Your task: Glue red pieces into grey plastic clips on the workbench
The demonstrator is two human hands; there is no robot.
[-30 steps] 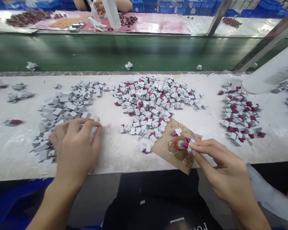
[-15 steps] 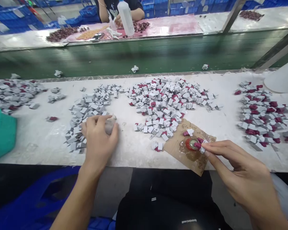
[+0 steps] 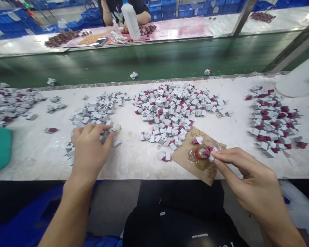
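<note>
My left hand [image 3: 91, 149] reaches over a pile of grey parts [image 3: 95, 111], its thumb and forefinger close around a small grey part [image 3: 111, 130]. Between the thumb and fingers of my right hand [image 3: 247, 175] is a grey and maroon piece [image 3: 211, 154], its maroon end at a red-rimmed round cap [image 3: 200, 153]. That cap sits in a wet patch on brown paper [image 3: 183, 157]. Another grey and maroon piece [image 3: 197, 140] lies on the paper just behind the cap.
A large pile of grey and maroon pieces [image 3: 170, 109] fills the middle, with others at far left and right [image 3: 273, 120]. A teal basket [image 3: 0, 147] stands left. Beyond the green belt [image 3: 170, 56], a person [image 3: 118, 12] sits by a white bottle [image 3: 131, 20].
My left hand has moved left over the grey pile, and its fingertips have closed around a grey part. My right hand keeps its piece at the cap. The whole view has shifted slightly.
</note>
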